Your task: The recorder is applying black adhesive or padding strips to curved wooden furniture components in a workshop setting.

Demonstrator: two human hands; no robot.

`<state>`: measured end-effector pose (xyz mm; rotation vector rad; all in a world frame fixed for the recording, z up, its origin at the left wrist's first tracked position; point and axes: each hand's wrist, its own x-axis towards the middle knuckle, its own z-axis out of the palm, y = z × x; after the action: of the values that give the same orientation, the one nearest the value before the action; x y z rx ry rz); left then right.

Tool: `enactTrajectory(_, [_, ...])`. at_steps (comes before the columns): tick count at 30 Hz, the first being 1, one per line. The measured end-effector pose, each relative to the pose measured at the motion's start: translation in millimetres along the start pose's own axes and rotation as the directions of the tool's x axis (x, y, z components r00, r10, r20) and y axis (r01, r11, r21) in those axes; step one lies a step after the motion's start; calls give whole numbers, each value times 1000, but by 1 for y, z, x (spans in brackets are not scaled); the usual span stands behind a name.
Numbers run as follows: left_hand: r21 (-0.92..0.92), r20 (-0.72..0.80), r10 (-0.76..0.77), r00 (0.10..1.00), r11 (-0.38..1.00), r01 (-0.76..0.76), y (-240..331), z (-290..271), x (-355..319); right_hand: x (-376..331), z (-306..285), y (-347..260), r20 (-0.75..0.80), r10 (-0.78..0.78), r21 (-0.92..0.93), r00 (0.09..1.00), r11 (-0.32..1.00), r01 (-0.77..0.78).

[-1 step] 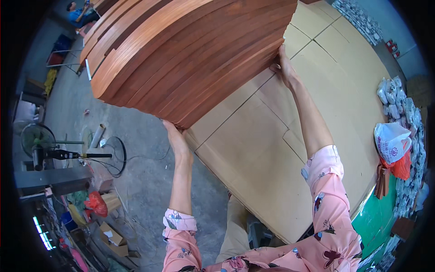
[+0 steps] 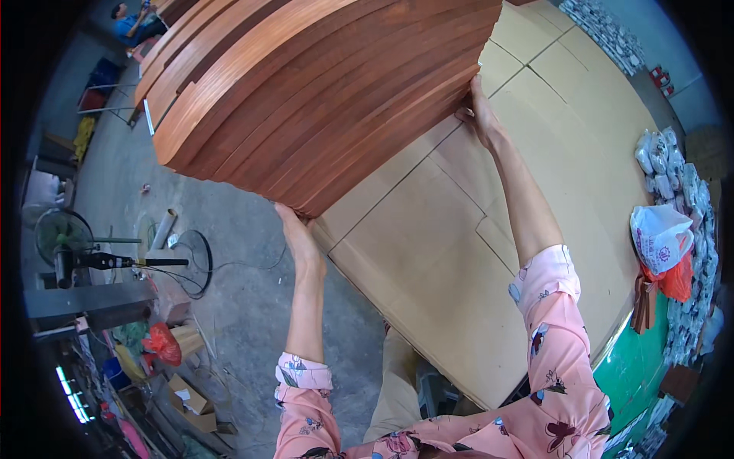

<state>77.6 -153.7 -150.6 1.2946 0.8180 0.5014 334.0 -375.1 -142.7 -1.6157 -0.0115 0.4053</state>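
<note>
Left hand [image 2: 297,236] cupped under near lower corner of stack of reddish wood strips [image 2: 321,92]; right hand [image 2: 480,115] gripped far corner, fingers curled. Stack held raised over tan board-covered desk [image 2: 459,252]. Looked heavy, stiff, slide-prone; best held beneath both ends

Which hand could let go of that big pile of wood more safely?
Probably neither. The left hand props up the low corner of the stack of reddish wooden strips, and the right hand steadies its far edge. If one must, the right: the left seems to carry more weight.
</note>
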Motion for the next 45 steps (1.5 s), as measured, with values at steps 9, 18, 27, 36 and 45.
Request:
enactTrajectory(9, [29, -34, -48, 998, 998, 49, 8, 3, -47, -36, -24, 14, -6, 24, 40, 1000, 999, -24])
enactTrajectory(18, [-4, -46, -51, 998, 999, 51, 8, 1, -64, -46, -25, 17, 16, 5, 91, 1000, 996, -6])
enactTrajectory(27, [-44, -76, -35, 996, 999, 32, 7, -3, -58, -45, -21, 13, 73, 25, 140, 997, 989, -35])
enactTrajectory(36, [2, -106, 21, 994, 1000, -21, 21, -4, -51, -34, -13, 18, 51, -1, 281, 999, 960, -14])
enactTrajectory(45, [1, -102, 14, 995, 1000, -14, 25, -11, -66, -58, -18, 3, 94, -53, 232, 994, 972, 29])
